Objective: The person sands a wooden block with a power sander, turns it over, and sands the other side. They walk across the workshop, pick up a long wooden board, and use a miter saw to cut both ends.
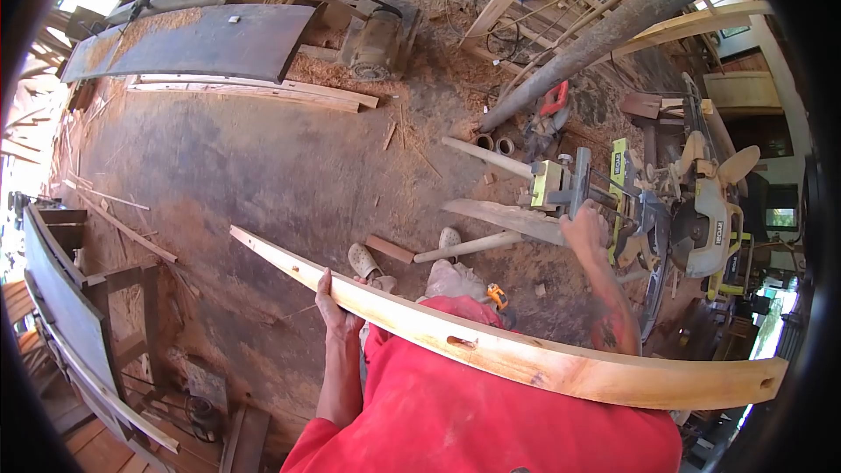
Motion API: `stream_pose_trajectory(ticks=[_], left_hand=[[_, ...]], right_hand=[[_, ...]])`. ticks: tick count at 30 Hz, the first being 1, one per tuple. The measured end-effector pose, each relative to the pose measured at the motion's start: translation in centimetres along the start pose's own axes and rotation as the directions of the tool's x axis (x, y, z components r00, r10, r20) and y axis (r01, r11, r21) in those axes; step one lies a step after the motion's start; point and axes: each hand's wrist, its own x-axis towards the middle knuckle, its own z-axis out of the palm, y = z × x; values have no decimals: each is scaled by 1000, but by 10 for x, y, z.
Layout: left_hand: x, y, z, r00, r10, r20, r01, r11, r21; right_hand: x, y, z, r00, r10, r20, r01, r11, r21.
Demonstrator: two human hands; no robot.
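Note:
A long pale wooden board (377, 305) with several slots cut through it lies across the front of my red shirt. My left hand (337, 302) is wrapped around its lower edge, thumb up on the face. My right hand (585, 229) reaches forward, its fingers closed at the lower end of a dark metal bar (581, 177) on the yellow-green work support (547, 184) of a saw stand. Right of that hand stands a miter saw (705, 226) with a pale, dusty guard. A rough plank (504, 215) sits low, left of my right hand.
A curved dark table (188, 39) with shavings is at the upper left, near a dusty motor (378, 44). A thick slanted post (604, 44) crosses the upper right. Another bench frame (66, 298) stands left. Wood offcuts (390, 249) and sawdust lie on the floor by my shoes.

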Motion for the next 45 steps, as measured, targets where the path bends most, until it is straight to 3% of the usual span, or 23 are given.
stream_pose_trajectory(ticks=[5,6,9,11,13,15,16,18,19,20,21,22,23,24,25,26,29,30,33,38,40,42,45], left_hand=[[-1,6,5,999,44,-29,-42,996,82],[-3,6,13,993,62,-100,-54,995,79],[-3,11,23,999,-35,9,35,998,47],[17,9,20,999,-23,-39,26,998,63],[33,8,25,997,0,-76,6,996,84],[39,4,32,988,103,-115,-87,986,139],[45,6,30,990,113,-90,-102,988,117],[47,-5,45,977,182,-107,-170,979,112],[44,-3,52,962,237,-134,-221,967,125],[42,-6,60,967,217,-136,-203,973,113],[34,-19,80,935,307,-176,-285,949,139],[36,-25,92,938,299,-177,-289,954,81],[39,-34,103,926,324,-192,-326,945,22],[50,-39,100,951,270,-150,-284,955,-82],[54,-50,108,950,279,-141,-299,942,-150],[55,-61,118,946,288,-152,-312,933,-177],[45,-84,148,957,209,-203,-258,931,-259],[52,-89,149,947,239,-215,-294,914,-280],[56,-86,166,940,278,-199,-335,864,-376],[70,-13,186,913,356,-198,-404,739,-539],[66,28,196,913,349,-213,-407,723,-558],[64,63,199,877,443,-185,-469,707,-530],[43,102,209,837,525,-157,-506,630,-589]], right_hand=[[-5,-5,-8,995,90,48,-93,993,76],[-5,-4,-8,996,66,61,-70,995,73],[2,5,-8,999,7,48,-10,998,64],[22,14,-35,966,-162,200,146,985,93],[69,25,-71,987,-123,106,78,932,354],[124,41,-79,983,18,-185,72,880,470],[151,53,-65,981,9,-194,86,875,476],[226,58,-9,989,-122,-84,144,928,343],[253,58,23,974,-221,56,180,895,408],[238,43,11,913,-270,305,31,793,609],[252,38,36,881,-288,375,15,809,587],[278,46,71,702,-387,597,-147,742,654],[231,41,35,788,-450,421,-16,668,744],[209,36,10,774,-525,354,77,633,771],[195,45,3,733,-528,429,-218,415,883],[187,44,-14,702,-574,421,-165,445,880],[159,36,-60,473,-592,653,-643,275,715],[165,35,-58,429,-620,657,-660,281,696],[197,33,-40,332,-682,651,-522,442,729],[275,22,14,214,-694,687,-19,700,714],[305,17,38,172,-689,704,190,724,663],[331,16,57,145,-675,723,360,717,598],[363,14,67,123,-678,725,448,689,569]])
